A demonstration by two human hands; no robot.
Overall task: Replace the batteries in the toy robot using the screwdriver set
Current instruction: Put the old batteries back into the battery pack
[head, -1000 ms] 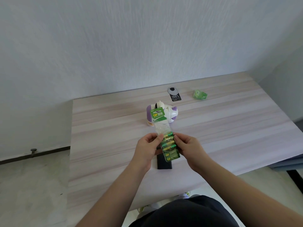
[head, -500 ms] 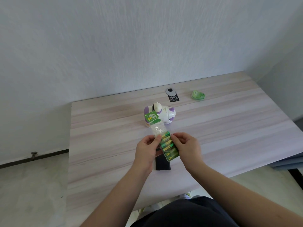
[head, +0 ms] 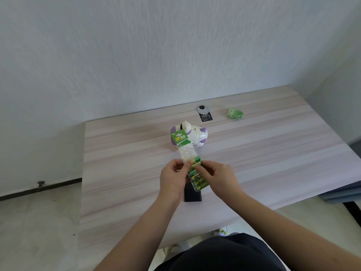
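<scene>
Both hands, left (head: 172, 178) and right (head: 218, 178), pinch the battery pack (head: 192, 167) (toy robot (head: 192, 136) waits beyond), likely freeing fresh cells; next, tear the wrap open

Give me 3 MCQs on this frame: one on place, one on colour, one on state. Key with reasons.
1. Where does the black case lie?
A. on the table under the hands
B. on the floor
C. against the wall

2. What colour is the header card of the battery pack?
A. red
B. green
C. blue

3. How is the battery pack held?
A. lying flat on the table, untouched
B. in the left hand only
C. pinched by both hands

Key:
1 A: it rests on the table, partly hidden below the hands.
2 B: the card is green with white print.
3 C: left hand and right hand both pinch it, in front of the toy robot.
</scene>
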